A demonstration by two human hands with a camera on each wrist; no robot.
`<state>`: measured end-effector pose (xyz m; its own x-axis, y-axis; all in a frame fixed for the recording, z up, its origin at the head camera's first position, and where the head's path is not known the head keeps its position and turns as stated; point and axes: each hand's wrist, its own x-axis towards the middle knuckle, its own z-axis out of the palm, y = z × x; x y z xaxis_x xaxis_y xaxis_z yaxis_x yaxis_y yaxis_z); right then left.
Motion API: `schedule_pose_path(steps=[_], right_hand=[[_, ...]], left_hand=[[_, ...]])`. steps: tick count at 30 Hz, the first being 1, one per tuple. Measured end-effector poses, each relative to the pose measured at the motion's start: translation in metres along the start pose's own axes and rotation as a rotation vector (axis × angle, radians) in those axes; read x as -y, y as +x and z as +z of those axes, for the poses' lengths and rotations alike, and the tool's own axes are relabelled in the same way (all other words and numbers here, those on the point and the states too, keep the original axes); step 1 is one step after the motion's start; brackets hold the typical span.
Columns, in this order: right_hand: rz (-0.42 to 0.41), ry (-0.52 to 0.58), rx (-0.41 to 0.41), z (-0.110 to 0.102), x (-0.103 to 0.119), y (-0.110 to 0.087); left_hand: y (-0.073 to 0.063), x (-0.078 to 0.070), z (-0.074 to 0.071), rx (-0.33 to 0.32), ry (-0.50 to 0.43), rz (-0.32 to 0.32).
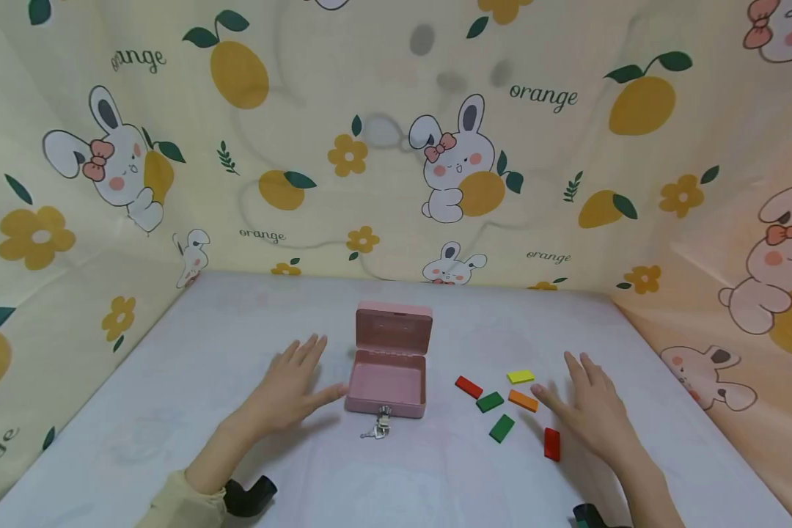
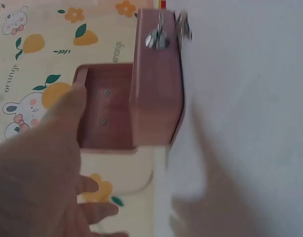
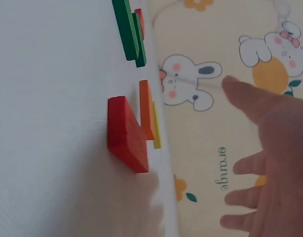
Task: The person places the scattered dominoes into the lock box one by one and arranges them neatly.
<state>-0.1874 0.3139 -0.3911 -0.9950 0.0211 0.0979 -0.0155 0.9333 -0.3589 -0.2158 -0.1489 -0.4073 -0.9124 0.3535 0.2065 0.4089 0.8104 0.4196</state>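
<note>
A pink metal box [image 1: 386, 383] stands in the middle of the white table with its lid [image 1: 393, 330] raised and its inside bare. From its front hangs a small silver padlock [image 1: 383, 418] with keys. My left hand [image 1: 284, 392] hovers left of the box, fingers spread, the thumb tip close to the box's side. To the right lie several flat blocks: a yellow block [image 1: 520, 377], an orange block [image 1: 523, 400], two green ones and two red ones, among them a near red block [image 3: 124, 133]. My right hand [image 1: 590, 411] is held over the table beside them, fingers extended, holding nothing.
A cloth backdrop [image 1: 383, 183] printed with rabbits and oranges rises behind the table and along both sides. Black curved pieces show by each wrist, one by the left sleeve [image 1: 181, 502]. The white tabletop [image 1: 303, 469] stretches in front of the box.
</note>
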Motion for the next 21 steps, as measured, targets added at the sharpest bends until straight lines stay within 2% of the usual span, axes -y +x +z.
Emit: schedule_pose_path(steps=[5, 10, 14, 18, 21], right_hand=[[0.007, 0.119, -0.008, 0.0, -0.002, 0.003], [-0.006, 0.237, -0.013, 0.002, -0.009, 0.003], [0.0, 0.328, 0.034, 0.004, -0.017, 0.003], [0.015, 0.41, 0.093, 0.005, -0.025, 0.006], [-0.016, 0.453, 0.105, 0.006, -0.03, 0.009]], left_hand=[[0.004, -0.009, 0.009, 0.065, -0.203, 0.018], [0.009, -0.013, 0.015, 0.051, -0.271, 0.013], [0.013, -0.018, 0.02, 0.023, -0.341, 0.017], [0.015, -0.023, 0.025, 0.005, -0.398, 0.065], [0.017, -0.024, 0.03, -0.005, -0.408, 0.108]])
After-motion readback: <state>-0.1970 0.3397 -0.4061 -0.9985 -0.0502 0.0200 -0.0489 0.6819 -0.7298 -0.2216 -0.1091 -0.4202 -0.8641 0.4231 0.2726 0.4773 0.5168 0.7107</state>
